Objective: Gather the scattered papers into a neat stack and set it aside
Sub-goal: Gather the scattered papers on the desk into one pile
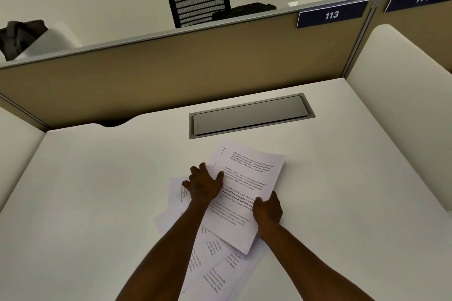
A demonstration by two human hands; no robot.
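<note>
Dark bundle (20, 36): far left, beyond the partition, on a neighbouring white surface.

Partition (171, 73): tan panel with pale top rail, along the desk's far edge.

Desk (97, 178): white top, walled by white side panels.

Left hand (204, 182): fingers spread and fairly straight, palm down, pressing on the left edge of the top sheet.

Papers (215, 264): loose printed sheets, fanned at differing angles on the desk's near middle, partly under both forearms.

Top sheet (247, 186): printed page lying skewed over the papers, its far corner just short of the cable hatch.

Cable hatch (250, 116): grey recessed lid, closed, in the desk's far middle.

Right hand (267, 210): fingers curled round the top sheet's right edge, thumb on the page.

Office chair (199, 0): black mesh back, behind the partition.

Label "113" (331, 15): navy plate on the partition's upper right.
</note>
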